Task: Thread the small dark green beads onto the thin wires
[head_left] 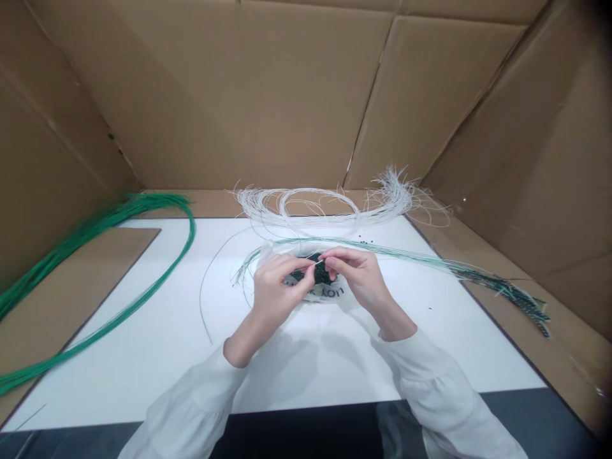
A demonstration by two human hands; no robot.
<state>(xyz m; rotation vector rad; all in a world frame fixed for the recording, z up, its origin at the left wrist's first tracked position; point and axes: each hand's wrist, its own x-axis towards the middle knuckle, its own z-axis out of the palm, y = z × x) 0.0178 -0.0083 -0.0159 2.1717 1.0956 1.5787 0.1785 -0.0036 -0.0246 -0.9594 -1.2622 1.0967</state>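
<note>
My left hand (282,278) and my right hand (359,275) meet at the middle of the white board. Thumb and forefinger of each are pinched together on a thin white wire (320,262), whose short visible part spans the gap between the fingertips. Directly beneath lies a white plastic bag (329,296) with dark lettering, opened around a heap of tiny dark green or black pieces (323,275). Whether a small piece is also between my fingers is too small to tell. Both hands stay above the heap.
A long green wire bundle (179,255) curves along the left. White wires (325,220) lie coiled at the back. Behind the bag, thin green wires (406,254) run right, ending in dark-beaded tips (521,299). Cardboard walls (258,95) enclose the white board (167,370).
</note>
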